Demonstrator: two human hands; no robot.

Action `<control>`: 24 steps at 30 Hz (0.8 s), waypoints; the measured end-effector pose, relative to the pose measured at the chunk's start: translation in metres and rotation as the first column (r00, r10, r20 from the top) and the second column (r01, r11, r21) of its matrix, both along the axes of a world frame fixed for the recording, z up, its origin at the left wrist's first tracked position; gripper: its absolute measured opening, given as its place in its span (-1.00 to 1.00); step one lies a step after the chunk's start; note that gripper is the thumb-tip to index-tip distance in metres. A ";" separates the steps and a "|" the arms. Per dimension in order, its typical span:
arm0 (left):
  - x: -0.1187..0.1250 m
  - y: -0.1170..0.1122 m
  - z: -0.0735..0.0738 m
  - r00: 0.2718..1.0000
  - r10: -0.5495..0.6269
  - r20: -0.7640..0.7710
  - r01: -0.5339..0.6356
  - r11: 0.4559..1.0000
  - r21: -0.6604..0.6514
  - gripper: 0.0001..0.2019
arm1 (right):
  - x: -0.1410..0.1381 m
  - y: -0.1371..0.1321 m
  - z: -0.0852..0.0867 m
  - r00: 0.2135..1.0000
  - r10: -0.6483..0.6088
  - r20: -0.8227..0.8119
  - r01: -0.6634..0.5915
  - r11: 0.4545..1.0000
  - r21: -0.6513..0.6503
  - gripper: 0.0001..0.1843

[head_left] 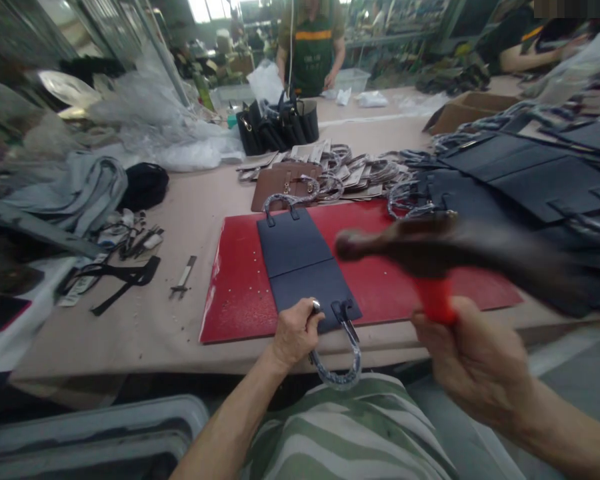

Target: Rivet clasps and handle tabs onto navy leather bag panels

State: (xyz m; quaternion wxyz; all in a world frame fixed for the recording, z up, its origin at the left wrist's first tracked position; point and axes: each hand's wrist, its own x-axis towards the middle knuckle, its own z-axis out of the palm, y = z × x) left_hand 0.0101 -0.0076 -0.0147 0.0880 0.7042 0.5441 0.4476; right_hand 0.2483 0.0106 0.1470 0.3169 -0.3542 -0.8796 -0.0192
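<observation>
My right hand (480,360) is closed round the red handle of a claw hammer (420,250), held up over the right part of the board and blurred by motion. My left hand (296,330) is closed on a short metal punch (316,306); only its shiny round top shows above the fingers. Under that hand lies a dark navy bag panel (300,250), flat on a red board (240,300). A plastic-wrapped handle (337,377) hangs from the panel's near end over the table edge. Another wrapped handle (280,202) is at its far end.
Stacked navy panels (520,167) fill the right side. Beyond the board lie a brown panel (270,187) and several wrapped handles. Black bags (280,127) stand farther back, near a person in a green apron (313,53). A metal tool (183,277) and black straps (125,273) lie left.
</observation>
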 end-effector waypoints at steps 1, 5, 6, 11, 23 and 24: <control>0.000 0.000 0.000 1.000 -0.001 -0.001 0.001 1.000 0.014 -0.93 | 0.000 0.000 -0.002 0.996 0.041 0.074 -0.041 0.999 0.000 -0.78; 0.000 0.000 0.000 1.000 0.007 0.015 -0.007 0.999 0.033 -0.90 | 0.006 0.004 -0.010 0.950 0.156 0.272 -0.114 0.980 -0.166 -0.77; 0.000 0.000 0.000 1.000 0.002 0.020 -0.002 1.000 0.009 -0.91 | 0.008 0.006 -0.012 0.966 0.118 0.228 -0.069 0.975 -0.213 -0.78; -0.002 -0.001 0.000 0.999 -0.019 0.037 0.022 0.996 -0.087 -0.97 | 0.018 0.038 -0.044 0.990 -0.126 0.059 0.135 0.776 -0.616 -0.67; -0.009 -0.005 0.010 0.981 -0.060 0.185 0.105 0.965 -0.242 -0.89 | -0.021 0.024 -0.089 0.930 -0.268 0.253 0.350 0.858 -0.376 -0.79; -0.008 -0.004 0.010 0.971 -0.033 0.236 0.095 0.961 -0.258 -0.89 | -0.032 0.014 -0.092 0.925 -0.243 0.291 0.355 0.825 -0.440 -0.78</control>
